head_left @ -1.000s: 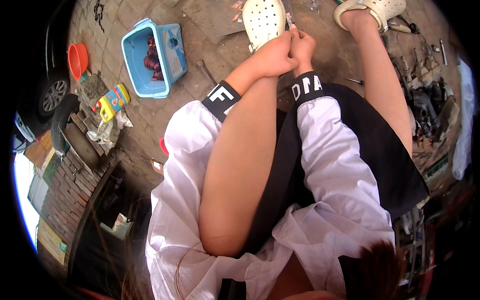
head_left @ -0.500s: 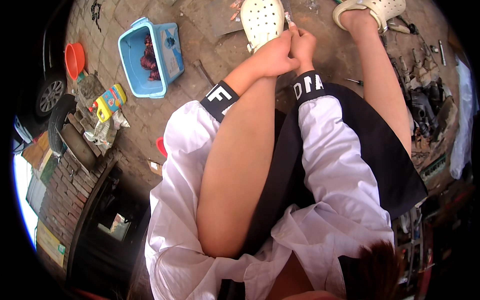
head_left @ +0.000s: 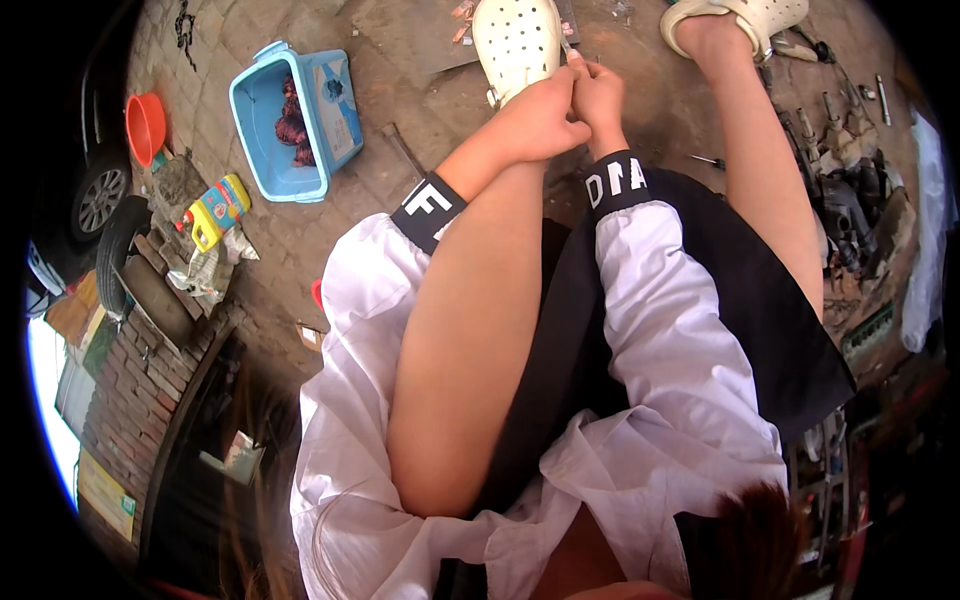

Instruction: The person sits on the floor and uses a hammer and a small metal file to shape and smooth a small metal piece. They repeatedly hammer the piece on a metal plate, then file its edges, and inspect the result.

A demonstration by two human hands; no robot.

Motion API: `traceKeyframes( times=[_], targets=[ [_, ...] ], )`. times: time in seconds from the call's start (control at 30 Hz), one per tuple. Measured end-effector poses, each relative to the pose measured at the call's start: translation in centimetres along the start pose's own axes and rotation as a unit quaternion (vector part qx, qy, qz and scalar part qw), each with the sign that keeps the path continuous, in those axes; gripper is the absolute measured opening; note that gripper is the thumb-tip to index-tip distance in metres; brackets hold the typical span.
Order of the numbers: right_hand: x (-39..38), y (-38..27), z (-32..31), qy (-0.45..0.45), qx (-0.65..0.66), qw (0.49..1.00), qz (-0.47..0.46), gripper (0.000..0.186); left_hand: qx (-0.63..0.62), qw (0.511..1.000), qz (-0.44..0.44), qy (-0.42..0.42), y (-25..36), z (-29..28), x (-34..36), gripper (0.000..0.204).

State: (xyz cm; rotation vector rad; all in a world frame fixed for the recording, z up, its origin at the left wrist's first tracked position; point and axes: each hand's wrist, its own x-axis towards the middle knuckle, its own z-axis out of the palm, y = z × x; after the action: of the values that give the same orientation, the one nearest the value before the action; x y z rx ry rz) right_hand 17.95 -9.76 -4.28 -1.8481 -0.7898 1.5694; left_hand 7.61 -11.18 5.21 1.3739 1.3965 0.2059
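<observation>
A: Little has moved since the earlier frames: both hands stay bunched just beside the white perforated clog (head_left: 515, 45), and only the view shifts slightly, so the blue plastic tub (head_left: 290, 120) sits a touch lower.

B: What do the hands hold?

A: The left hand (head_left: 540, 120) and the right hand (head_left: 598, 95) meet fingertip to fingertip over a thin wire-like piece (head_left: 568, 50), which pokes up from between them against the clog's right edge. The fingers of both hands are drawn together and pinched on it; how firmly, the view does not show.

B: Which step is this?

A: By appearance, fine work on the end of that thin piece, held close over the ground. The next move calls for a steady pinch and small, controlled finger motion, since the piece is slender and half hidden.

B: And the surroundings?

A: Left of the clog, the tub holds a dark reddish coil (head_left: 292, 120). Farther left stand an orange bowl (head_left: 145, 125) and a yellow bottle (head_left: 215, 208). Right of the clog, past the other clog (head_left: 735, 20), metal parts (head_left: 850, 200) lie heaped.
</observation>
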Motion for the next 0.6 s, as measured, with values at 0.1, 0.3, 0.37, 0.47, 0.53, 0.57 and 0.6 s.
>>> traceKeyframes(
  times=[0.1,0.3,0.37,0.47,0.53,0.57,0.6],
  targets=[
    [-0.4,-0.6,0.3,-0.027,0.111,0.991,0.064,0.036,-0.009,1.000,0.025,0.010,-0.4,0.0,-0.2,0.063],
    [-1.6,-1.5,1.1,0.063,0.017,0.998,0.014,0.034,0.044,0.999,0.009,0.009,-0.4,-0.2,0.2,0.062],
    [-1.5,-1.5,1.1,0.061,0.012,0.998,0.007,0.035,0.041,0.999,0.012,0.011,-0.5,-0.1,0.2,0.062],
    [-0.4,-0.6,0.3,0.034,-0.057,0.997,-0.042,0.035,0.012,1.000,0.003,0.008,-0.5,0.0,0.3,0.062],
    [0.5,0.1,0.2,0.016,-0.081,0.995,-0.056,0.035,-0.007,1.000,-0.002,0.002,-0.4,-0.1,0.2,0.062],
    [0.8,0.5,0.3,0.011,-0.072,0.996,-0.047,0.035,-0.012,1.000,-0.001,-0.002,-0.3,-0.3,0.3,0.062],
    [0.9,0.9,0.3,0.006,-0.063,0.997,-0.038,0.034,-0.017,1.000,-0.001,-0.006,-0.3,-0.3,0.3,0.062]
  ],
)
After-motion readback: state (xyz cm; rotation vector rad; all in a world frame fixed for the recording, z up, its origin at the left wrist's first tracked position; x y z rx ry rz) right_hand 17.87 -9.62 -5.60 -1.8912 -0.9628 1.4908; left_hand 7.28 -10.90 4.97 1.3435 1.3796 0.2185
